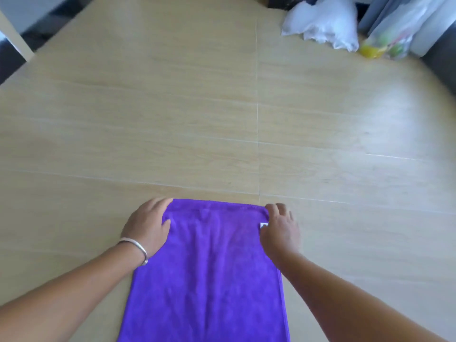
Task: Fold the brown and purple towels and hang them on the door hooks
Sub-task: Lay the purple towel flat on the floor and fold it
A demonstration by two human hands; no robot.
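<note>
Purple towel (pixel 207 267) flat on pale wood-grain floor (pixel 222 119), long axis running toward camera, near end cut off by bottom edge of view. Left hand (pixel 148 228) at far left corner, fingers curled over the hem, thumb lying on top of the cloth; looks like a light pinch. Right hand (pixel 280 230) at far right corner, fingers bent down at the hem beside a small white label (pixel 264 225); hold on the cloth likely but underside hidden, so grip not certain. Silver bangle (pixel 138 248) on left wrist. Brown towel and door hooks nowhere in view. White plastic bag (pixel 323 23) and clear bag of coloured items (pixel 387 43) well apart at far right. Risks, as judged: uneven hold between the two corners, hence a skewed fold and mismatched edges; plush pile sliding on smooth floor and bunching; label caught inside the fold; bangle snagging the pile; near end unseen, so alignment there unchecked.
</note>
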